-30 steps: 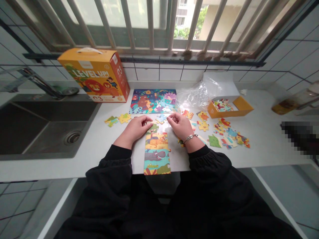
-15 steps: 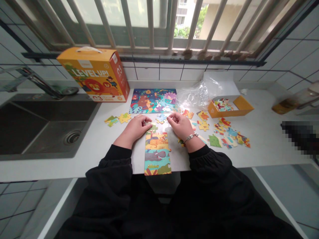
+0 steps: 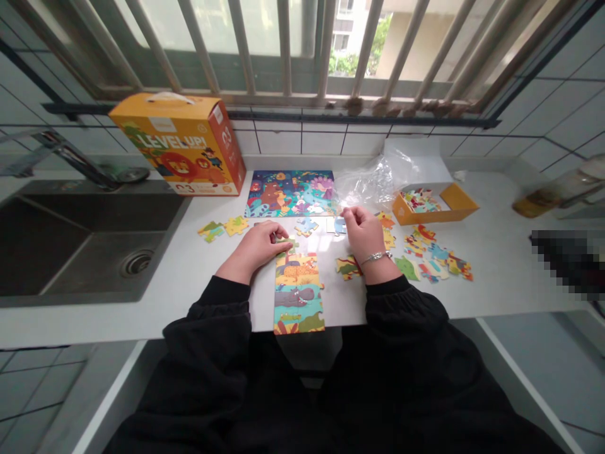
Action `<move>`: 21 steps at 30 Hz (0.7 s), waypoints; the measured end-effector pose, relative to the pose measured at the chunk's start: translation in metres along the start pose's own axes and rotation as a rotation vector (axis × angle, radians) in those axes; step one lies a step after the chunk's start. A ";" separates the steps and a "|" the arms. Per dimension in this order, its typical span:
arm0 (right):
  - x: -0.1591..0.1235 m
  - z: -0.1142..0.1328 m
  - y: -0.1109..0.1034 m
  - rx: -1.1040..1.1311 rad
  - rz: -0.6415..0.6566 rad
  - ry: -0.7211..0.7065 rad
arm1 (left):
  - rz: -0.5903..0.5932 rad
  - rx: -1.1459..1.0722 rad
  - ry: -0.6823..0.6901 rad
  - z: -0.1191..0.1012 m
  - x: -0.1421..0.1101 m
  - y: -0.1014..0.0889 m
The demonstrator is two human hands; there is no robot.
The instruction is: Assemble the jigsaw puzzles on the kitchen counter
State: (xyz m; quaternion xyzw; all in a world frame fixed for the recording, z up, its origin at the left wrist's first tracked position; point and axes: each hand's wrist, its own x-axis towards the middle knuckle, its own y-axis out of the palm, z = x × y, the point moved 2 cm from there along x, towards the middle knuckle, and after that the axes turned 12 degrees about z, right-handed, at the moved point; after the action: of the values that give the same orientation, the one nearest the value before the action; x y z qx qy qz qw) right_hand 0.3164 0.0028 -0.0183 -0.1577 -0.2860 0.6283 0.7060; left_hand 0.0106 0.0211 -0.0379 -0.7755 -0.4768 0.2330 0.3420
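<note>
The joined puzzle strip point(image 3: 297, 293) lies flat on the worktop point(image 3: 208, 284), its 6 o'clock end at the front edge. Towards 11 o'clock, the left hand point(image 3: 263, 249) curls beside the green piece point(image 3: 293, 244); whether its grip is closed cannot be told. Between 1 and 2 o'clock, the right hand point(image 3: 367, 234) bunches its fingers by a blue-and-white piece point(image 3: 336, 226); whether they grip it is equally unclear. The pieces seem light, stiff card, probably best held by their edges, sparing the bendable tabs. Fingers partly hide both loose pieces.
</note>
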 end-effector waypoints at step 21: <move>-0.021 -0.065 -0.043 -0.578 0.252 -0.049 | 0.021 0.000 -0.018 -0.007 0.000 0.002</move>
State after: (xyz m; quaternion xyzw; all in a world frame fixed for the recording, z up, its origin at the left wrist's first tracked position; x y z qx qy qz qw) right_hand 0.3889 -0.0155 -0.0490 -0.3705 -0.4479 0.6072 0.5417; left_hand 0.0168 0.0181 -0.0350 -0.7784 -0.4717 0.2433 0.3353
